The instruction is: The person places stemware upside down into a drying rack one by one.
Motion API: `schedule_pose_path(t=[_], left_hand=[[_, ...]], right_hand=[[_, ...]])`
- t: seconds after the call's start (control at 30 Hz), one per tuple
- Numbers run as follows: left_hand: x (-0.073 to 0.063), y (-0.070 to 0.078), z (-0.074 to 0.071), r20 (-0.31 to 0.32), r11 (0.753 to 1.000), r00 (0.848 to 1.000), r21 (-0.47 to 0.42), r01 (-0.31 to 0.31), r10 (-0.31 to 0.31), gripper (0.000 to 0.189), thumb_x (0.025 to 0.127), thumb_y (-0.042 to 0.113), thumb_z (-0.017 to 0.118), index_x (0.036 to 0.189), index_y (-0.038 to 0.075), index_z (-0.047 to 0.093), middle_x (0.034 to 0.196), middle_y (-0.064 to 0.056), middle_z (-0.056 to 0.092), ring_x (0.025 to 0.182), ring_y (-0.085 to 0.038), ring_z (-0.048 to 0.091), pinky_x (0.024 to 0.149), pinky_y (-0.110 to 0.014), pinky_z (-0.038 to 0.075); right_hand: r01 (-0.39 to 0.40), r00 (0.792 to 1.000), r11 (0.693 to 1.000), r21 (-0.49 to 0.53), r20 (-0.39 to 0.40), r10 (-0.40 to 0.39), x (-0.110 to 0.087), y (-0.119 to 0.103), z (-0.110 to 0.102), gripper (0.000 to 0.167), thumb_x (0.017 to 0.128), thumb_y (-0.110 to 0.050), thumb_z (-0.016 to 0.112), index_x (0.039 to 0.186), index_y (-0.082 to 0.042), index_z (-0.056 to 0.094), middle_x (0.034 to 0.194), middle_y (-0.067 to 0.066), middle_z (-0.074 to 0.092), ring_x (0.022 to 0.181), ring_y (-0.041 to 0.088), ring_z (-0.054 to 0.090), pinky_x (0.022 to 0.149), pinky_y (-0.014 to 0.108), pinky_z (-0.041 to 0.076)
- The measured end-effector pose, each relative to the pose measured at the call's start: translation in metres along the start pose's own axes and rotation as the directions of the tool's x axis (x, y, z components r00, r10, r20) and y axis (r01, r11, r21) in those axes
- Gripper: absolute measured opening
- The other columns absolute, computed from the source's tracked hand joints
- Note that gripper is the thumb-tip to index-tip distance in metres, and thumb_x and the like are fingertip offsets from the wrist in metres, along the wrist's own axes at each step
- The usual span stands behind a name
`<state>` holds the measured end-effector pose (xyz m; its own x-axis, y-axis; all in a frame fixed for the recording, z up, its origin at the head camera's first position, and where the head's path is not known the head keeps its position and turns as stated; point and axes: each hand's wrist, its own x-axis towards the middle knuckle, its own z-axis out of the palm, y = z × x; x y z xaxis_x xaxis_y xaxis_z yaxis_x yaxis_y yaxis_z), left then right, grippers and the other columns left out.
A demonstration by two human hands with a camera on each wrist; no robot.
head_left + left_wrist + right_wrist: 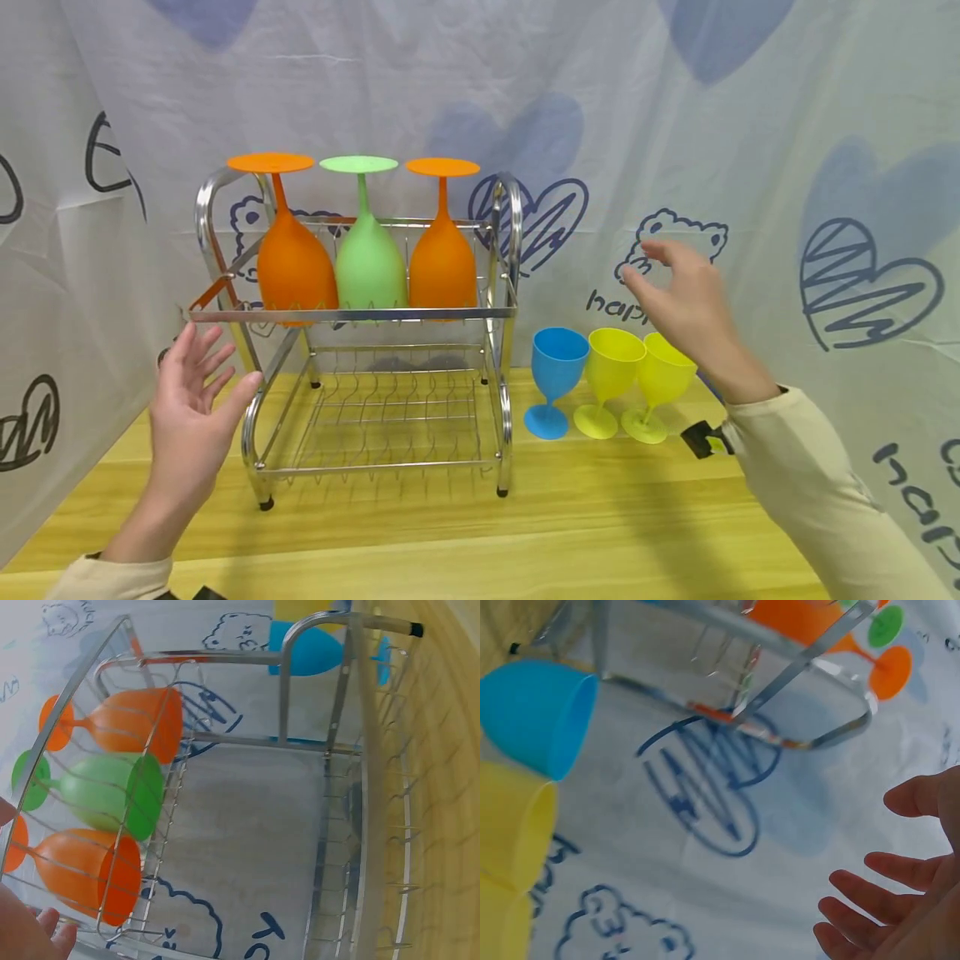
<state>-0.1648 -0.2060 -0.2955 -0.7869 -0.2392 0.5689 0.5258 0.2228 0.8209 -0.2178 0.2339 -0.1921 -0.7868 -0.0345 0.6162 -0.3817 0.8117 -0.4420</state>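
Three goblets stand upside down on the upper shelf of a chrome two-tier dish rack [352,316]: an orange goblet [296,262], a green goblet [371,262] and another orange goblet [442,265]. My left hand [191,408] is just left of the rack's front corner, fingers spread and holding nothing. Over the goblets on the table, my right hand [686,300] hangs in the air with its fingers apart and nothing in them. Below it, a blue goblet [558,365] and two yellow goblets [613,364] stand upright in a row, right of the rack.
The rack's lower wire shelf [390,417] holds no goblets. A wooden table [420,542] lies under everything. White curtain [390,75] with printed hearts encloses the back and sides. A small black object [699,439] shows by the right sleeve.
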Motion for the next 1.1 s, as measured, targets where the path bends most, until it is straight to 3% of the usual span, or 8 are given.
schedule_pose_path(t=[0.17,0.33,0.5,0.63,0.83,0.93,1.03,1.1], left_hand=[[-0.01,-0.006,0.003,0.06,0.994,0.998,0.104,-0.021,0.014,0.075,0.092,-0.005,0.059,0.153,0.006,0.016,0.152,-0.016,0.028,0.131,-0.018,0.035,0.103,-0.014,0.034],[-0.016,-0.013,0.008,0.142,0.99,0.99,0.14,-0.026,0.006,0.073,0.093,-0.001,0.06,0.153,0.004,0.018,0.154,-0.016,0.028,0.136,-0.016,0.032,0.104,-0.013,0.032],[-0.022,-0.018,0.016,0.276,0.992,0.961,0.127,-0.004,-0.031,0.072,0.094,0.003,0.062,0.153,0.006,0.021,0.155,-0.018,0.025,0.139,-0.032,0.028,0.102,-0.008,0.03],[-0.028,-0.018,0.027,0.348,0.994,0.936,0.111,0.01,-0.048,0.07,0.093,0.006,0.063,0.152,0.002,0.024,0.153,-0.02,0.028,0.136,-0.041,0.028,0.1,-0.006,0.029],[-0.035,-0.016,0.038,0.378,0.992,0.922,0.114,0.046,-0.086,0.07,0.092,0.01,0.065,0.151,0.004,0.027,0.151,-0.02,0.031,0.134,-0.043,0.032,0.096,-0.005,0.031],[-0.037,-0.016,0.041,0.384,0.993,0.919,0.105,0.055,-0.091,0.069,0.092,0.01,0.066,0.15,0.005,0.028,0.151,-0.019,0.032,0.135,-0.041,0.032,0.097,-0.006,0.03],[-0.04,-0.016,0.044,0.389,0.994,0.917,0.088,0.058,-0.088,0.069,0.092,0.009,0.065,0.15,0.004,0.029,0.15,-0.017,0.034,0.135,-0.039,0.033,0.098,-0.007,0.031],[-0.042,-0.016,0.045,0.395,0.995,0.914,0.079,0.061,-0.088,0.069,0.092,0.009,0.065,0.15,0.004,0.029,0.15,-0.016,0.033,0.135,-0.038,0.033,0.098,-0.007,0.031]], right_hand=[[-0.119,0.992,0.993,-0.019,0.046,0.12,-0.005,0.037,0.003,0.054,0.097,-0.025,0.054,0.139,0.007,0.042,0.139,0.029,0.043,0.128,0.046,0.037,0.104,0.061,0.033],[-0.115,0.991,0.993,-0.04,0.069,0.117,-0.011,0.075,0.01,0.062,0.096,-0.027,0.057,0.143,0.008,0.035,0.144,0.032,0.035,0.13,0.05,0.031,0.106,0.064,0.026],[-0.176,0.977,0.984,-0.015,0.123,0.177,-0.018,0.106,0.02,0.075,0.095,-0.033,0.061,0.148,0.006,0.025,0.148,0.033,0.027,0.133,0.051,0.026,0.106,0.066,0.024],[-0.21,0.97,0.978,0.008,0.129,0.208,-0.025,0.126,0.027,0.084,0.091,-0.034,0.065,0.15,0.005,0.019,0.149,0.034,0.022,0.133,0.053,0.023,0.106,0.067,0.022],[-0.262,0.96,0.964,0.044,0.109,0.256,-0.036,0.153,0.039,0.094,0.089,-0.031,0.069,0.152,0.005,0.009,0.151,0.036,0.015,0.134,0.054,0.019,0.106,0.069,0.02],[-0.288,0.955,0.95,0.116,0.1,0.278,-0.042,0.167,0.046,0.099,0.088,-0.03,0.071,0.152,0.003,0.003,0.153,0.034,0.009,0.137,0.053,0.014,0.108,0.067,0.016],[-0.338,0.94,0.915,0.221,0.12,0.318,-0.049,0.18,0.053,0.106,0.087,-0.031,0.072,0.153,-0.002,-0.006,0.155,0.031,0.002,0.14,0.05,0.007,0.11,0.065,0.013],[-0.395,0.918,0.881,0.261,0.144,0.369,-0.053,0.187,0.058,0.11,0.087,-0.033,0.072,0.153,-0.007,-0.012,0.155,0.031,0.0,0.14,0.05,0.007,0.111,0.064,0.013]])
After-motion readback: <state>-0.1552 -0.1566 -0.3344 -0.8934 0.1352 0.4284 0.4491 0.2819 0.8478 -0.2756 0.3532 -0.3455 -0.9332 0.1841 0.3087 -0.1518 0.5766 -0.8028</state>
